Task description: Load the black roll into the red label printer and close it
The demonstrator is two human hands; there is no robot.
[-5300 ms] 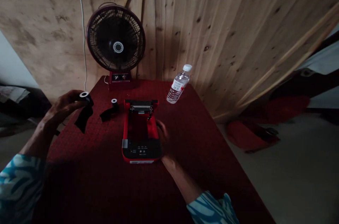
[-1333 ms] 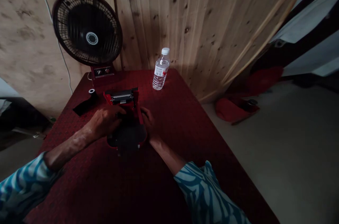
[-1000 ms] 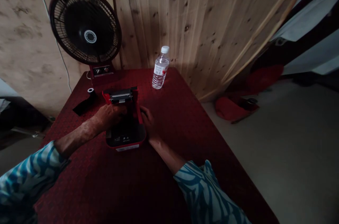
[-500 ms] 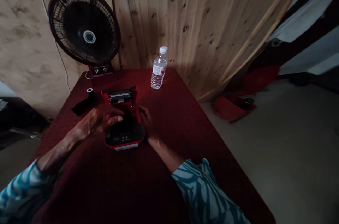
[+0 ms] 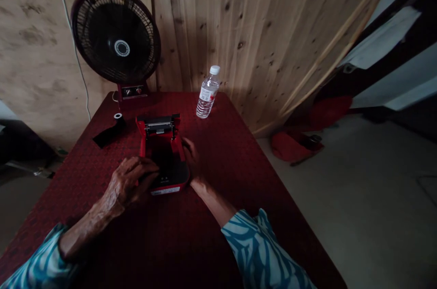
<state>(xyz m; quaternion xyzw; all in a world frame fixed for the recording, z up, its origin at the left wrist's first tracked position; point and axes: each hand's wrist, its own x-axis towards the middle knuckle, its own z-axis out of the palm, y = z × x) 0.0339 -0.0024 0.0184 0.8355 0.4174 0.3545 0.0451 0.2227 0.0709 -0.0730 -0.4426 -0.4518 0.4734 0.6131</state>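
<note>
A small red and black printer [image 5: 167, 175] stands on the table with its lid raised, showing a dark roller bar at the back and a dark, shadowed bay. My left hand [image 5: 133, 179] reaches over its front left corner, fingers stretched onto the black panel and apart from the thumb. Against the printer's right side lies my right hand [image 5: 193, 159], its fingers curled round that wall. Behind and left of the printer, a roll [image 5: 118, 116] with a white core shows, a black strip [image 5: 106, 136] stretching out from it.
A dark red fan [image 5: 116, 36] stands at the table's back left by the wooden wall [image 5: 246, 29]. A clear water bottle [image 5: 206, 95] with a white cap is at the back. The red-covered table [image 5: 239, 166] ends at the right; a red object [image 5: 290, 145] lies on the floor beyond.
My left hand has drawn back toward the printer's front left edge, uncovering more of the bay. My right hand stays at the right side. The view has shifted slightly.
</note>
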